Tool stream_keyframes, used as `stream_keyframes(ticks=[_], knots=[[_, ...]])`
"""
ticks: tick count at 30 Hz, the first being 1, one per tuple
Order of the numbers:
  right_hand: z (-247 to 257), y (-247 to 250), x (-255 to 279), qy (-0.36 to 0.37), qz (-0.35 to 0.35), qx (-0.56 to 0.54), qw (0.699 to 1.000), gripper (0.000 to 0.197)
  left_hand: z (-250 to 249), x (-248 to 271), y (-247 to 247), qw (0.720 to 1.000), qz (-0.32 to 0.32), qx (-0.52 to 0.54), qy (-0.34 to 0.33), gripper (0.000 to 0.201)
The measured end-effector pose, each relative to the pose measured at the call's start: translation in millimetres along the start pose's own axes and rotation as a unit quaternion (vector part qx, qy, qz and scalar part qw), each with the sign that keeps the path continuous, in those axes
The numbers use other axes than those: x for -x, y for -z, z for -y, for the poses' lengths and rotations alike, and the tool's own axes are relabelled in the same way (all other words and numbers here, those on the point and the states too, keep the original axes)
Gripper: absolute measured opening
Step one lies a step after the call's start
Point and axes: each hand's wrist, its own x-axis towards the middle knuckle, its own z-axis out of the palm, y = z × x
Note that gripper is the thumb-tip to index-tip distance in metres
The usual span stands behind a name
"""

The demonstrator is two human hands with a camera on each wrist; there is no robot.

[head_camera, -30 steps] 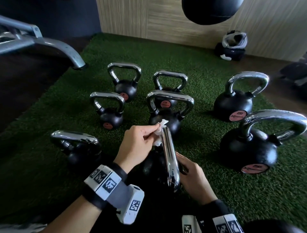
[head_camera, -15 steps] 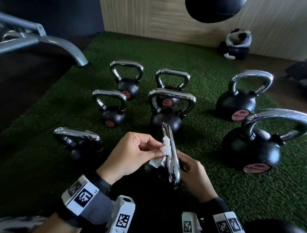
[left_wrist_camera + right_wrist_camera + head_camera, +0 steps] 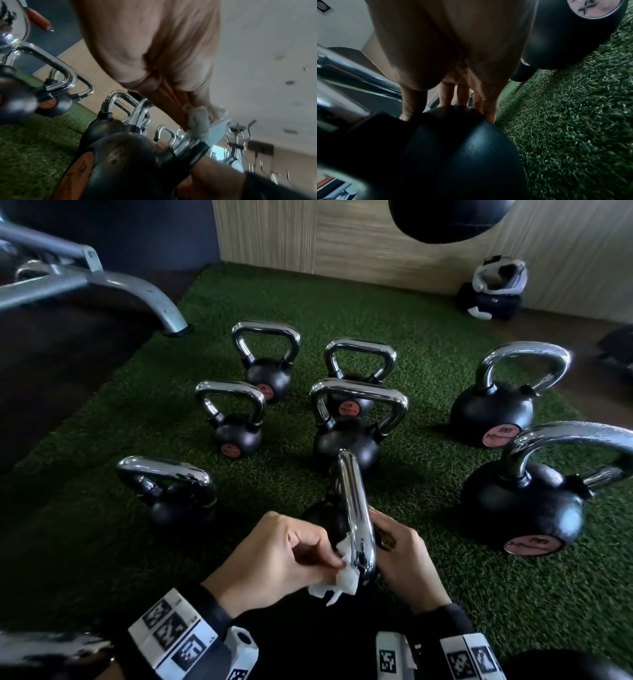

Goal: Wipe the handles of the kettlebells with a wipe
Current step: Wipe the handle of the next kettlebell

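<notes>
The nearest kettlebell [image 3: 322,518] stands on the turf with its chrome handle [image 3: 352,501] pointing away from me. My left hand [image 3: 329,556] pinches a crumpled white wipe [image 3: 342,580] against the left side of the handle's near end. In the left wrist view the wipe [image 3: 199,121] sits bunched at the fingertips, just above the handle's black collar [image 3: 187,151]. My right hand [image 3: 394,539] lies on the right side of the black ball [image 3: 462,148], its fingers [image 3: 462,97] stretched down onto it and holding nothing else.
Several more chrome-handled kettlebells stand on the green turf [image 3: 428,320]: a small one at left [image 3: 171,494], a cluster ahead [image 3: 346,436], two big ones at right [image 3: 520,501]. A grey bench frame [image 3: 102,282] crosses the far left, and a black bag [image 3: 493,292] lies by the wooden wall.
My left hand has slid the wipe along the handle from its far end to its near end. The right hand has stayed on the ball.
</notes>
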Motion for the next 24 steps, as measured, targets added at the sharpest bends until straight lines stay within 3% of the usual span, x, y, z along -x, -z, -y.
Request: stream_keyframes(ticks=[3,6,13,15,20,24], knots=[[-2,0,-1,0.004,-0.004,-0.007,1.0,0.059,2,5,-3,0.999,-0.011,-0.034,-0.033,0.012],[-8,-1,-2,0.001,0.006,-0.018,1.0,0.053,3,4,-6,0.998,-0.016,-0.048,-0.048,0.009],[-10,-3,-2,0.005,0.005,-0.014,1.0,0.048,22,10,-17,0.994,0.012,-0.108,-0.005,0.007],[0,-1,-1,0.029,-0.039,0.01,0.999,0.044,20,9,-13,0.995,0.006,-0.091,0.034,0.008],[47,26,5,0.129,-0.165,0.019,0.978,0.018,0,-7,8,0.993,-0.098,-0.035,0.06,0.014],[108,49,9,0.2,-0.131,0.001,0.971,0.025,-34,-23,29,0.981,-0.168,0.064,0.072,0.018]])
